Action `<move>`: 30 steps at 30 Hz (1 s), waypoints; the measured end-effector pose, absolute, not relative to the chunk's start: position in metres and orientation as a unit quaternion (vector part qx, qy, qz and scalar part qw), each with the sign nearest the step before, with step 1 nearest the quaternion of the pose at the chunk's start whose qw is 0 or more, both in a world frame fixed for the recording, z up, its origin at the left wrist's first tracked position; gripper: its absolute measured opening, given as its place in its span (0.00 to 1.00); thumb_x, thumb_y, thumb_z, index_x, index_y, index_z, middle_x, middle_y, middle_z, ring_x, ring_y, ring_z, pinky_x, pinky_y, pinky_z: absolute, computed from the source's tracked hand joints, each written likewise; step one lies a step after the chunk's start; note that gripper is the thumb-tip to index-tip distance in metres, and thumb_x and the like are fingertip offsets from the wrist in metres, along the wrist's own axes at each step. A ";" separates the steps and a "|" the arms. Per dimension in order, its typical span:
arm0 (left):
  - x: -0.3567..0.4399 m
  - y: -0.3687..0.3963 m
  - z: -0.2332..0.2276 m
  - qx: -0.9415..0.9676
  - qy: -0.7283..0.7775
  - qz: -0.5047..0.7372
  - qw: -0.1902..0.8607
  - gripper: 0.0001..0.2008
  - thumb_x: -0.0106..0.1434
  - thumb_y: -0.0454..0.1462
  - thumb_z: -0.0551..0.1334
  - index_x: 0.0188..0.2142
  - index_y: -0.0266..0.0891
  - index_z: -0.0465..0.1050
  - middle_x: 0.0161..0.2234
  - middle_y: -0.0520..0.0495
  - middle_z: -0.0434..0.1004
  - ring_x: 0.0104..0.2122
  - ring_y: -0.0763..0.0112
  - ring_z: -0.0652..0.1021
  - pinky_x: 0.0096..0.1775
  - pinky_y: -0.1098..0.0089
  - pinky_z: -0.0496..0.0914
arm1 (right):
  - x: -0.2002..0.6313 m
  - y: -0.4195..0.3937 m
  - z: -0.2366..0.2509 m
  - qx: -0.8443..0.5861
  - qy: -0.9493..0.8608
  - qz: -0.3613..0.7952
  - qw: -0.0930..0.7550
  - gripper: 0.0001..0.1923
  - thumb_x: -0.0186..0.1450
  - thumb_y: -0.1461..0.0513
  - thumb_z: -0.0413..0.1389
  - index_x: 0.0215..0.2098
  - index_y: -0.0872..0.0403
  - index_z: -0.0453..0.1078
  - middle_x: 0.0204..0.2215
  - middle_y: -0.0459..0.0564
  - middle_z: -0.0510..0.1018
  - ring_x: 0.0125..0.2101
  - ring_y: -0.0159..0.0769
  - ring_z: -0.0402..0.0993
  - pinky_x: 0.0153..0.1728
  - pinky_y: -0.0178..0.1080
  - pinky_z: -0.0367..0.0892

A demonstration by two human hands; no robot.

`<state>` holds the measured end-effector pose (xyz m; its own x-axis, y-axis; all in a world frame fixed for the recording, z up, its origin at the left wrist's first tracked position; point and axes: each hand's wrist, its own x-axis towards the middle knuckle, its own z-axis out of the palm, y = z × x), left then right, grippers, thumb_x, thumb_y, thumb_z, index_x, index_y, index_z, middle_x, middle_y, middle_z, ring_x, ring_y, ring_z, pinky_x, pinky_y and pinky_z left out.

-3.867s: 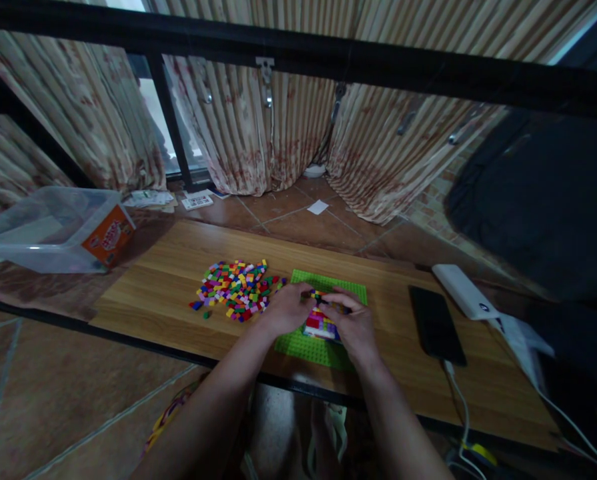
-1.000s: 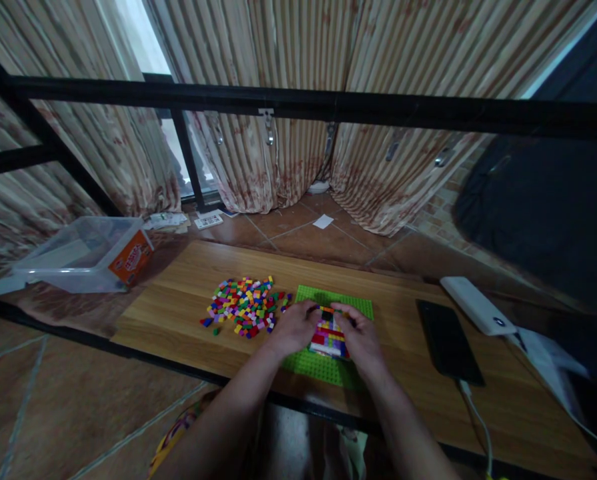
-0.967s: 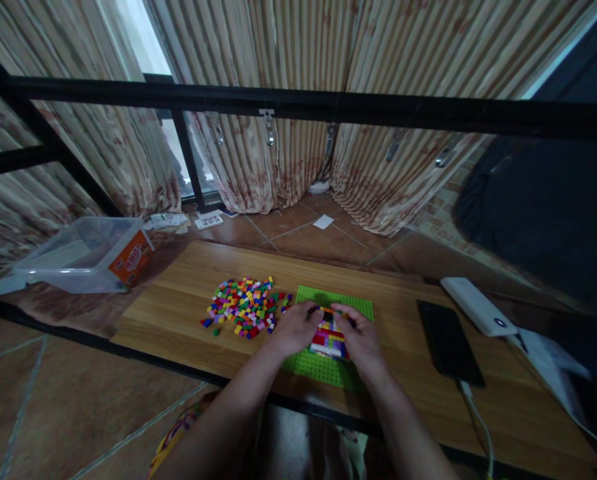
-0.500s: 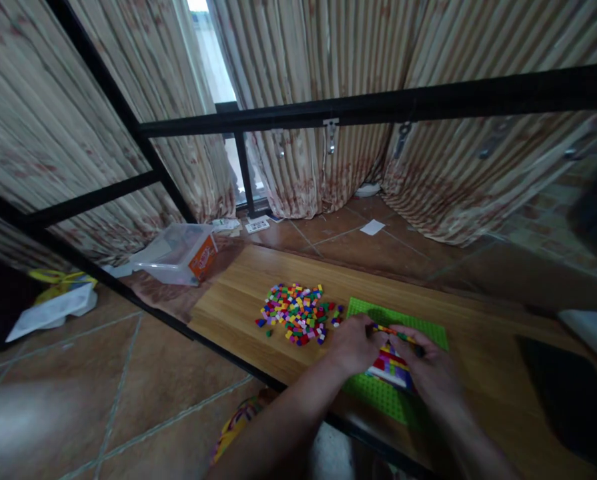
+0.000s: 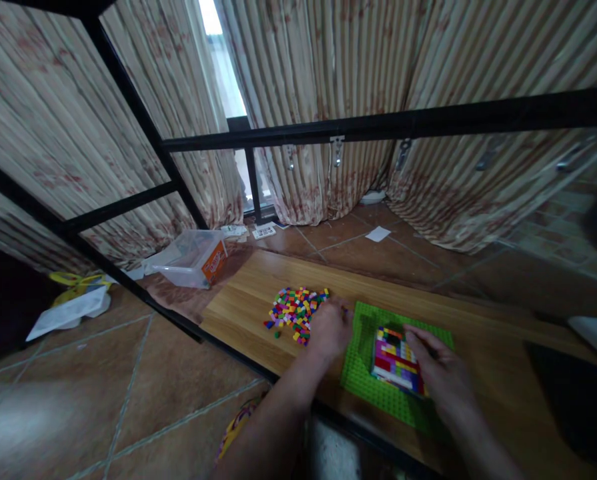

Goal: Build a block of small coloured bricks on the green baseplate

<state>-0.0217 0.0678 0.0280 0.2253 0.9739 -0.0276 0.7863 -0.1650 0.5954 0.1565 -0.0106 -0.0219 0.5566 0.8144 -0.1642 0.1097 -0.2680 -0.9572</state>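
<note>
A block of small coloured toy bricks (image 5: 395, 360) rests on a green studded baseplate (image 5: 363, 380), with a dark gap near its upper edge. My right hand (image 5: 441, 367) is closed on its right side, thumb and forefinger at the upper right corner. My left hand (image 5: 329, 328) is at the right edge of a pile of loose toy bricks (image 5: 293, 310), its fingers curled down and drawn together. The fingertips are mostly hidden, so whatever is between them cannot be made out.
The wooden table (image 5: 243, 287) has a dark flat pad (image 5: 571, 387) at its right. Behind its left end, a clear plastic box (image 5: 185, 263) with an orange label stands on the floor. A black metal frame (image 5: 288, 137) crosses before the curtains (image 5: 358, 67).
My left hand has moved left from the brick block to the loose pile, uncovering the block's top. My right hand stays at the block's right side. The camera view has shifted slightly.
</note>
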 end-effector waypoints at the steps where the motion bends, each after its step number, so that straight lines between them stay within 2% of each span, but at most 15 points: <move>1: -0.032 0.077 0.031 0.741 0.609 0.184 0.216 0.14 0.63 0.35 0.54 0.44 0.41 0.76 0.44 0.44 0.79 0.44 0.67 0.78 0.47 0.71 0.70 | 0.157 -0.010 -0.022 -0.725 -0.320 0.328 0.515 0.27 0.55 0.45 0.58 0.45 0.52 0.76 0.39 0.52 0.82 0.36 0.43 0.79 0.35 0.41 0.73; 5: -0.067 0.102 0.034 0.750 0.635 0.140 0.119 0.13 0.60 0.32 0.56 0.40 0.39 0.77 0.42 0.40 0.79 0.45 0.62 0.78 0.47 0.68 0.69 | 0.160 -0.008 -0.020 -0.739 -0.335 0.292 0.507 0.25 0.55 0.45 0.57 0.41 0.52 0.78 0.40 0.53 0.82 0.40 0.46 0.78 0.40 0.44 0.72; 9: -0.073 0.104 0.025 0.757 0.636 0.120 0.085 0.14 0.62 0.38 0.58 0.44 0.36 0.76 0.41 0.38 0.79 0.45 0.59 0.77 0.48 0.66 0.68 | 0.161 -0.007 -0.017 -0.734 -0.337 0.297 0.510 0.24 0.55 0.45 0.58 0.40 0.52 0.78 0.40 0.53 0.82 0.40 0.46 0.78 0.42 0.46 0.71; 12: -0.068 0.101 0.020 0.761 0.637 0.111 0.055 0.14 0.62 0.41 0.58 0.41 0.34 0.76 0.40 0.36 0.79 0.44 0.58 0.77 0.47 0.65 0.68 | 0.162 -0.005 -0.017 -0.725 -0.340 0.298 0.519 0.23 0.55 0.46 0.58 0.40 0.51 0.77 0.40 0.53 0.82 0.41 0.46 0.77 0.45 0.47 0.69; 15: -0.065 0.100 0.019 0.761 0.642 0.093 0.025 0.13 0.63 0.38 0.57 0.38 0.33 0.76 0.38 0.36 0.78 0.42 0.57 0.77 0.45 0.64 0.68 | 0.162 -0.003 -0.017 -0.721 -0.344 0.302 0.521 0.23 0.55 0.46 0.58 0.40 0.52 0.77 0.40 0.53 0.82 0.41 0.45 0.77 0.46 0.48 0.69; 26: -0.058 0.096 0.026 0.767 0.639 0.062 0.004 0.13 0.62 0.35 0.54 0.41 0.33 0.74 0.42 0.34 0.76 0.46 0.55 0.75 0.46 0.61 0.68 | 0.159 -0.003 -0.012 -0.706 -0.350 0.289 0.543 0.22 0.55 0.47 0.59 0.38 0.53 0.78 0.36 0.53 0.82 0.37 0.44 0.78 0.39 0.45 0.70; 30: -0.053 0.094 0.032 0.768 0.635 0.081 0.008 0.12 0.62 0.34 0.54 0.40 0.32 0.74 0.41 0.34 0.78 0.46 0.55 0.76 0.47 0.60 0.67 | 0.160 -0.004 -0.005 -0.706 -0.338 0.285 0.553 0.23 0.54 0.46 0.59 0.38 0.54 0.78 0.35 0.54 0.82 0.35 0.44 0.77 0.37 0.44 0.70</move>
